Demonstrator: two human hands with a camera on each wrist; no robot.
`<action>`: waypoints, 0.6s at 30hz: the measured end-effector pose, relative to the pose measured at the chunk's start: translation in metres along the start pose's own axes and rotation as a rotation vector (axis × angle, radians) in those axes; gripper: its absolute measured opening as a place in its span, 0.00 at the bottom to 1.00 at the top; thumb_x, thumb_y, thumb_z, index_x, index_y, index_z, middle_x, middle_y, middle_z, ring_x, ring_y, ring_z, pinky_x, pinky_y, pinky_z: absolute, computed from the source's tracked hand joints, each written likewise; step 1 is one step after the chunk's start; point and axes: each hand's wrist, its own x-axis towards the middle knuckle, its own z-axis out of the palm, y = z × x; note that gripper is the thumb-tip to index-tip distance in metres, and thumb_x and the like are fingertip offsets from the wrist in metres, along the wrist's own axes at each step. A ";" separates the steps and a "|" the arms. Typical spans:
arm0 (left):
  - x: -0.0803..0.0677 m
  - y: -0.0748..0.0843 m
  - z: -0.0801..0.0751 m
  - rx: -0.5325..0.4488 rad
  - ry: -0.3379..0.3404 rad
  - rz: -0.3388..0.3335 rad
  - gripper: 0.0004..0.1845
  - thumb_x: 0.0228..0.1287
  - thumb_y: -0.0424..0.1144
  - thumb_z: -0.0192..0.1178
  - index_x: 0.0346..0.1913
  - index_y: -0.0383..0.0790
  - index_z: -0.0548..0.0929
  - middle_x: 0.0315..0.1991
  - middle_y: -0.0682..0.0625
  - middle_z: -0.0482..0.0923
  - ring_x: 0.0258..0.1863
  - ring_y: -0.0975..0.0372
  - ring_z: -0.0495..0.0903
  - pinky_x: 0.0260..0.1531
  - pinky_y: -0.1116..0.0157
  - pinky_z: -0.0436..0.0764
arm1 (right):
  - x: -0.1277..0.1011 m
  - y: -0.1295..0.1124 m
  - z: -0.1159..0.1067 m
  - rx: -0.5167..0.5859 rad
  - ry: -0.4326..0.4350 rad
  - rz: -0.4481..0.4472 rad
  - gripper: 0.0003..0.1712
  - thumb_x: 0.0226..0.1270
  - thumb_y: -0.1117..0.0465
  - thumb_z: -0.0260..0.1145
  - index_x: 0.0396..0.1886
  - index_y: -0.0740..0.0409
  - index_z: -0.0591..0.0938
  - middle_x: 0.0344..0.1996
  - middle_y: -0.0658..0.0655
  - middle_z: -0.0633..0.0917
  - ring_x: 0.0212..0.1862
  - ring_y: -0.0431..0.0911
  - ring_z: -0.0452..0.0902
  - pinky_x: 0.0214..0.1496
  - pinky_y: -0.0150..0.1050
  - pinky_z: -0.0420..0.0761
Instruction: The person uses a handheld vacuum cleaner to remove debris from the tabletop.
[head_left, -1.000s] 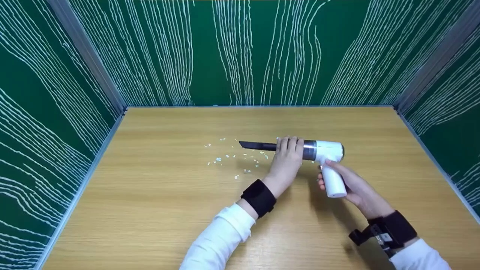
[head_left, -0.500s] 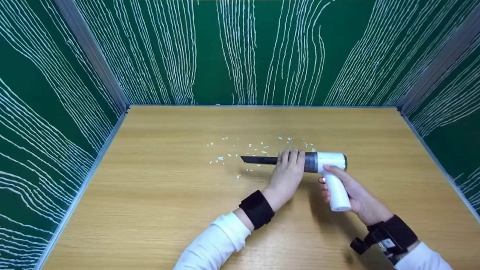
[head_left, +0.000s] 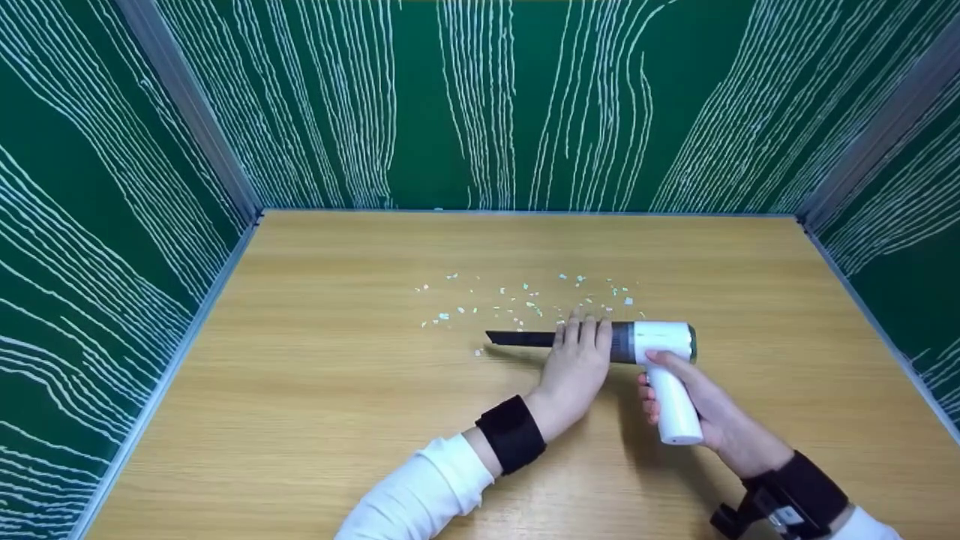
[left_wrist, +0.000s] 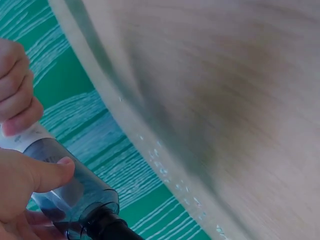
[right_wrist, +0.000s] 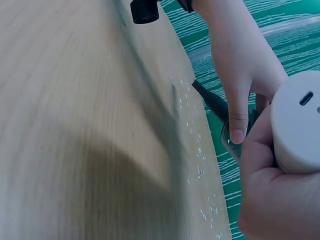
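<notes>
— What lies on the wooden table (head_left: 300, 420)?
— A white handheld vacuum (head_left: 660, 341), low over the middle right.
— Who holds it?
— The right hand (head_left: 705, 409) grasps the handle; the left hand (head_left: 577, 360) wraps the transparent barrel (black nozzle (head_left: 521, 339) pointing left).
— And smaller?
— Paper scraps (head_left: 525, 296) scattered just behind the nozzle.

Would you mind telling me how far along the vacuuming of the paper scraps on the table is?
Done: nothing visibly cleared; paper scraps lie scattered on the table beyond the nozzle.
In hand: the right hand grips the white handle of the handheld vacuum, and the left hand holds its barrel; the black nozzle points left, just short of the scraps.
Left: essentially the whole scatter.
</notes>
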 end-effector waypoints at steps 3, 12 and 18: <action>-0.003 0.001 0.000 -0.003 -0.011 0.007 0.22 0.57 0.33 0.49 0.57 0.39 0.66 0.53 0.46 0.71 0.56 0.52 0.69 0.53 0.60 0.73 | -0.001 0.003 0.002 -0.007 0.005 0.004 0.27 0.71 0.49 0.33 0.31 0.60 0.75 0.23 0.52 0.80 0.26 0.41 0.78 0.32 0.31 0.79; -0.009 -0.002 0.004 0.005 -0.030 0.027 0.23 0.56 0.34 0.52 0.57 0.38 0.66 0.52 0.46 0.71 0.54 0.51 0.71 0.54 0.60 0.73 | 0.003 0.009 0.006 -0.041 0.121 0.018 0.24 0.70 0.48 0.38 0.27 0.58 0.73 0.21 0.50 0.79 0.24 0.40 0.76 0.29 0.30 0.78; -0.010 -0.004 0.003 -0.004 -0.053 0.021 0.22 0.58 0.34 0.49 0.58 0.39 0.65 0.52 0.46 0.71 0.54 0.51 0.71 0.52 0.61 0.74 | 0.004 0.010 0.009 -0.057 0.127 0.012 0.24 0.70 0.48 0.39 0.28 0.58 0.74 0.21 0.51 0.80 0.24 0.40 0.76 0.30 0.31 0.78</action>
